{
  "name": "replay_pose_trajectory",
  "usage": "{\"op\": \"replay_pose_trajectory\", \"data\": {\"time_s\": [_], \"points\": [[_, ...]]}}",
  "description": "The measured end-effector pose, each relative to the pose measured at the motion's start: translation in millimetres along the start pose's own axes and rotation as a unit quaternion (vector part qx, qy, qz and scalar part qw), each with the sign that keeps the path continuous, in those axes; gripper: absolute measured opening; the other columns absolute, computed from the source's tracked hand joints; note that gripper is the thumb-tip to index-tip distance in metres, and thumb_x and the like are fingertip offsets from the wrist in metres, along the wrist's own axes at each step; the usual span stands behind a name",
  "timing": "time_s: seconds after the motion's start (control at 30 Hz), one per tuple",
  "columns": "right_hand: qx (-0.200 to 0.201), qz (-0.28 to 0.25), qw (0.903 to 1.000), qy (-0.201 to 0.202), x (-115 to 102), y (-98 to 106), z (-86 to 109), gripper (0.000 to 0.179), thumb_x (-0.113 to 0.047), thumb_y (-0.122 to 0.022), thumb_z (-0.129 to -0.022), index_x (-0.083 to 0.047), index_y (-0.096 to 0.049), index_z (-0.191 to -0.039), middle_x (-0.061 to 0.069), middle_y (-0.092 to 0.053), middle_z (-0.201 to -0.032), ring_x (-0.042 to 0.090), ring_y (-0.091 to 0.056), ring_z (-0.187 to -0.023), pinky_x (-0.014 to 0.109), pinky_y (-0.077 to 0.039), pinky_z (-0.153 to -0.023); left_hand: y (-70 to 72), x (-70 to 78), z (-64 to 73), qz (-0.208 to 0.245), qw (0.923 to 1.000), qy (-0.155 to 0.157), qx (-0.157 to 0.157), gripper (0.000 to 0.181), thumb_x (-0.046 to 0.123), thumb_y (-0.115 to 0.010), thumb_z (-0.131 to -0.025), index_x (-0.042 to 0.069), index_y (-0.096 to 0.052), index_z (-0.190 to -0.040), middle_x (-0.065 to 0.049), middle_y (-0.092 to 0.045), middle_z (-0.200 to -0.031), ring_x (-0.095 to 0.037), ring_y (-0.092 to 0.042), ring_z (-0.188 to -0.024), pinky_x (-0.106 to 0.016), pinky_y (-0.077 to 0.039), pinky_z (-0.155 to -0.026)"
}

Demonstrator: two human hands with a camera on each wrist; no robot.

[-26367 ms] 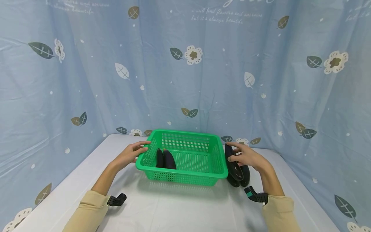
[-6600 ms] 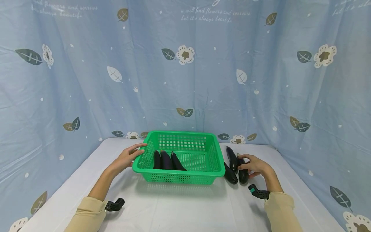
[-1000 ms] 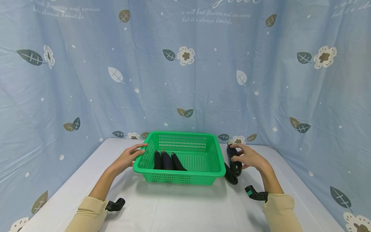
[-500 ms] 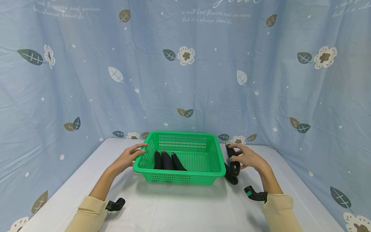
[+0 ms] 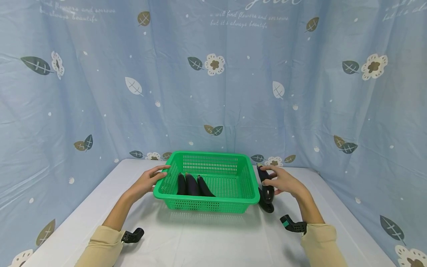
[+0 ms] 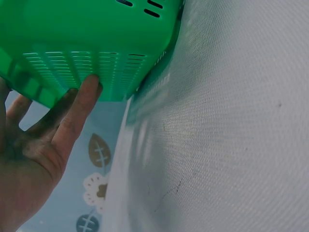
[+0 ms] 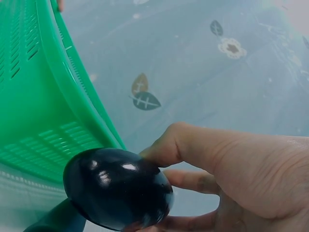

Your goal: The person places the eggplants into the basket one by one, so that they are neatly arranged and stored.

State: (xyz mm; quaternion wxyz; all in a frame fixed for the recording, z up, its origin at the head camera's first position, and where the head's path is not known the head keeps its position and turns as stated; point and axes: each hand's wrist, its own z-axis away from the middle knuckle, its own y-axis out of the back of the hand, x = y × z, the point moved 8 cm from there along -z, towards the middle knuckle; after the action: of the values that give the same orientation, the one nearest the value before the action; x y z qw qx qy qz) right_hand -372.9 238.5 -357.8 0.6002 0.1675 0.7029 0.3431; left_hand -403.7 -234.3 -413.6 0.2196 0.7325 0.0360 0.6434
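My right hand [image 5: 283, 181] grips a glossy dark eggplant [image 5: 268, 193] beside the right end of a green plastic basket [image 5: 207, 199], thumb and fingers on opposite sides. Its rounded end [image 7: 116, 186] faces the right wrist camera. Partly covered below it, another eggplant [image 5: 267, 207] lies against the basket; a third there is hidden. Inside the basket, three eggplants [image 5: 192, 185] lie side by side at the left. My left hand [image 5: 146, 182] holds the basket's left rim; in the left wrist view, fingers [image 6: 77, 113] touch the outside of its slotted wall.
A white cloth-covered table [image 5: 213, 237] lies under the basket. Behind and at both sides hangs a blue curtain [image 5: 213, 92] printed with leaves and flowers. Black wrist devices sit on the left arm [image 5: 133, 236] and right arm [image 5: 293, 224].
Since the oldest frame, a third eggplant has come into the basket. Over the last second, my right hand has moved slightly left with its eggplant, over the others. The left hand stays put.
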Motion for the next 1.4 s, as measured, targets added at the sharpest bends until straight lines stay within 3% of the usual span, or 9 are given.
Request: {"op": "replay_pose_trajectory", "data": {"time_s": [0.37,0.73,0.97,1.4], "points": [[-0.003,-0.003,1.0,0.006,-7,-2,0.7,0.062,-0.021,-0.065,-0.092,-0.01,-0.041,-0.148,0.034,-0.046,-0.137,0.026,-0.064,-0.096,0.044,-0.06,-0.064,0.2,0.4,-0.5,0.002,1.0,0.0,0.002,0.055,0.047,-0.054,-0.099,0.028,-0.041,-0.149,-0.019,-0.044,-0.147,-0.028,-0.059,-0.119,-0.042,-0.059,-0.084],[0.003,0.0,1.0,0.007,-3,-5,-4.0,0.062,-0.021,-0.066,-0.091,-0.011,-0.042,-0.147,0.033,-0.048,-0.134,0.021,-0.065,-0.078,0.039,-0.059,-0.059,-0.1,-0.1,-0.8,0.005,1.0,0.003,0.0,0.055,0.047,-0.054,-0.099,0.028,-0.04,-0.15,-0.019,-0.043,-0.148,-0.03,-0.058,-0.121,-0.042,-0.059,-0.084],[0.001,0.002,1.0,0.007,-5,-5,-2.5,0.063,-0.023,-0.066,-0.091,-0.011,-0.042,-0.147,0.033,-0.047,-0.135,0.027,-0.065,-0.093,0.045,-0.06,-0.064,-0.4,0.3,-0.7,0.003,1.0,0.003,0.0,0.055,0.047,-0.053,-0.099,0.028,-0.04,-0.15,-0.019,-0.042,-0.149,-0.032,-0.056,-0.124,-0.042,-0.059,-0.085],[-0.007,-0.004,0.9999,0.015,-16,-2,4.9,0.063,-0.024,-0.066,-0.092,-0.012,-0.041,-0.149,0.034,-0.041,-0.142,0.043,-0.057,-0.117,0.037,-0.06,-0.064,0.1,-0.4,0.2,0.005,1.0,0.004,0.003,0.055,0.046,-0.054,-0.099,0.028,-0.04,-0.15,-0.019,-0.042,-0.149,-0.031,-0.057,-0.123,-0.042,-0.059,-0.084]]}}
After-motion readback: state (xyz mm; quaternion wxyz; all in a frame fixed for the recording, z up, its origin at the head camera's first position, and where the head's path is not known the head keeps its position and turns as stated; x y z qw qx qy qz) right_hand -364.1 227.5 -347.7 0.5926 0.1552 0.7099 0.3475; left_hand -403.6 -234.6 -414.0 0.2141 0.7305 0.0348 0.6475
